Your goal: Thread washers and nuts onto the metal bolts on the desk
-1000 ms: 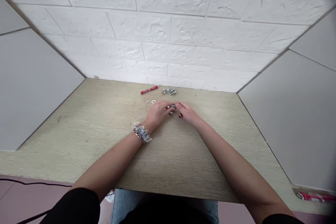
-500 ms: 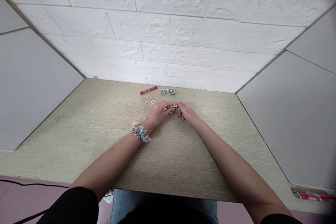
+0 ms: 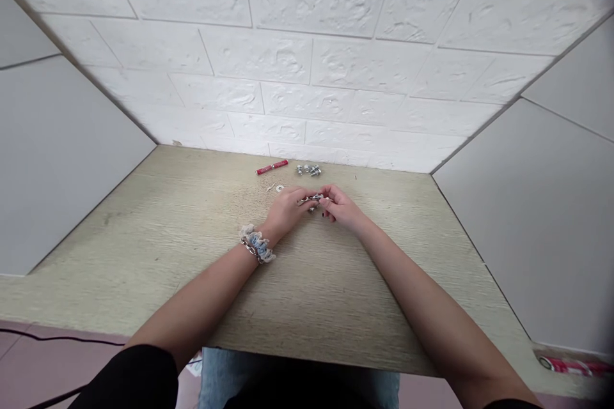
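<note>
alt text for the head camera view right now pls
A left hand and right hand hold a small metal piece together over a wood-grain tabletop. Farther back, other metal parts and a red tube lie near a white brick-patterned wall.

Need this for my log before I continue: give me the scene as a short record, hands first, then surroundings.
Left hand: pinching a small metal piece
Right hand: fingertips on the same piece's other end
Left wrist: scrunchie, chain bracelet
Beyond hands: white ring, red tube, cluster of metal hardware, on the table
Far side: white brick-patterned wall
Lower right: second red tube
Unclear: held piece's exact shape
</note>
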A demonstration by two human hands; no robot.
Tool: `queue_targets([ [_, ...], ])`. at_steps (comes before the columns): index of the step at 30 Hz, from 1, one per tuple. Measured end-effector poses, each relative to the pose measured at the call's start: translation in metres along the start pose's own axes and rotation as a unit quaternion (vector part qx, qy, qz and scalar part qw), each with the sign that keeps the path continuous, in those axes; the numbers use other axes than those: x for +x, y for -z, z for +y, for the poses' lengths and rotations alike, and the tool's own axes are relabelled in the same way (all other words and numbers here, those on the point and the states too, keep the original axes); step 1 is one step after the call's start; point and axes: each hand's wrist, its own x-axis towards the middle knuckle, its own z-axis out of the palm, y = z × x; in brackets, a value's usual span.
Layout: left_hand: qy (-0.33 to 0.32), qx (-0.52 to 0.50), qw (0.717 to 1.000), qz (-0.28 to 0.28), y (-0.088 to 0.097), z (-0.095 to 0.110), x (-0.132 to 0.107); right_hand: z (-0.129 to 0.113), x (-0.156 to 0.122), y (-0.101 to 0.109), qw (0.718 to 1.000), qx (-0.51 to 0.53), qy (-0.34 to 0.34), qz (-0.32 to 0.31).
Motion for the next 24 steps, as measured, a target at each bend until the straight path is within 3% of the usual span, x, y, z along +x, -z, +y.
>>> queue_targets([
  [9, -0.027, 0.001, 1.0, 0.008, 0.0022, -0.0009, -0.0001, 0.0047, 0.008, -0.0006, 0.995, 0.044, -0.08, 0.031],
  [15, -0.04, 0.005, 0.999, 0.003, 0.0011, -0.0006, 0.0004, 0.0045, 0.0066, -0.0043, 0.999, 0.002, -0.043, 0.017],
  [24, 0.021, -0.001, 1.0, -0.003, 0.0006, -0.0006, 0.0012, 0.0003, 0.0016, -0.0021, 1.0, 0.02, -0.002, 0.006],
])
